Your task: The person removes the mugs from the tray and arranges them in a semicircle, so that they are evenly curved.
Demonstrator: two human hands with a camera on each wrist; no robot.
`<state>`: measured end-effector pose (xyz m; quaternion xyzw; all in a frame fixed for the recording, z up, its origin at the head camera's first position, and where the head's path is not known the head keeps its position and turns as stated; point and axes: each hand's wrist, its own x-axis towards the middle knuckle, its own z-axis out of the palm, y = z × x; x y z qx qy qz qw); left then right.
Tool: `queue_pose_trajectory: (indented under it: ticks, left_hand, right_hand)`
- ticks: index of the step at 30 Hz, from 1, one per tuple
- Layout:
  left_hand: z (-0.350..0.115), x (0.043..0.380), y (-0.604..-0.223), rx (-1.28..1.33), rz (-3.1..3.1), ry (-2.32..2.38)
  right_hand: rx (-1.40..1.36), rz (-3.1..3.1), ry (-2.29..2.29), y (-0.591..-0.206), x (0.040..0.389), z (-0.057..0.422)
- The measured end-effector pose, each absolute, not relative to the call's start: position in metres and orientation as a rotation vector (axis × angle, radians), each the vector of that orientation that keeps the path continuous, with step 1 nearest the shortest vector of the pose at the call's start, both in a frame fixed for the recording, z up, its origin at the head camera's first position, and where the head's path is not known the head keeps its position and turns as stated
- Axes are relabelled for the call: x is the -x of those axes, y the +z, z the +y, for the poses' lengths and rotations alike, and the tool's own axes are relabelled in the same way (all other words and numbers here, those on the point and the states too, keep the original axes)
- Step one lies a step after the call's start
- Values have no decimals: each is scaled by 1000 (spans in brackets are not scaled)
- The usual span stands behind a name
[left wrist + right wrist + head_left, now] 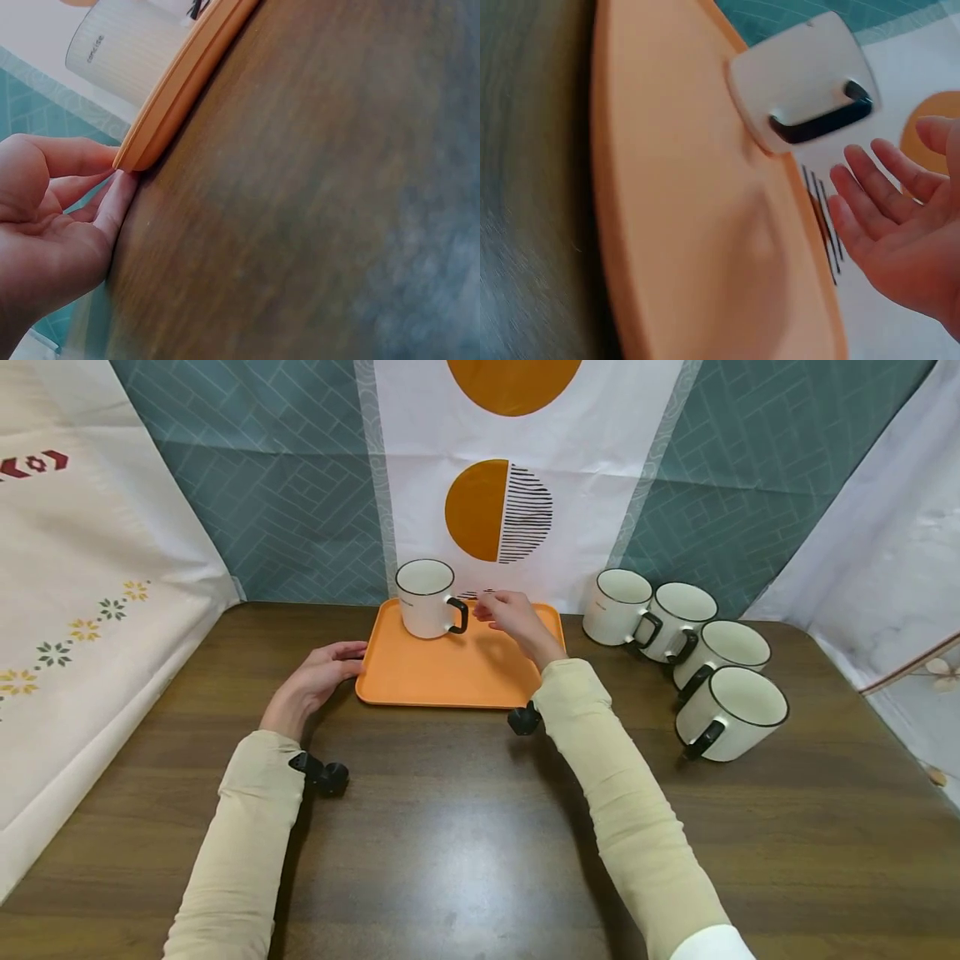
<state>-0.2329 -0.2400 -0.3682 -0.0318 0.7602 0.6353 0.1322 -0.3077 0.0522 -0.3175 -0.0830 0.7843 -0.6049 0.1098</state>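
An orange tray (pixel 450 681) lies on the table with a white mug (pixel 425 602) at its back left. The mug has a black rim and a black handle turned to the right. My left hand (pixel 318 677) is at the tray's left edge. In the left wrist view, the left hand (pixel 60 202) pinches the tray rim (pixel 161 124) between fingers and thumb. My right hand (pixel 513 620) hovers above the right part of the tray, just right of the mug handle. Seen from the right wrist, this hand (pixel 907 217) has loosely extended fingers, apart from the mug (pixel 806 82), and holds nothing.
Several matching white mugs stand in a curved row to the right of the tray, from a far mug (pixel 617 610) to a near mug (pixel 731 714). A patterned cloth (pixel 517 435) hangs behind the brown table (pixel 450 827). White cloths (pixel 90 610) hang at both sides.
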Motion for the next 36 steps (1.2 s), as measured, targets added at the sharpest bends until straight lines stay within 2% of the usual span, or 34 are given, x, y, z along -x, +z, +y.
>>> queue_pose_trajectory:
  ticks: [13,18,36]
  left_hand:
    - [-241,233,-368,120,2196,1856]
    - [-242,234,-368,113,2189,1864]
    - [-242,233,-367,114,2193,1860]
  right_hand:
    - [369,2603,-1719,-340,309,8]
    - [368,2427,-1907,-343,307,-3]
    - [535,2532,-1693,-348,302,9]
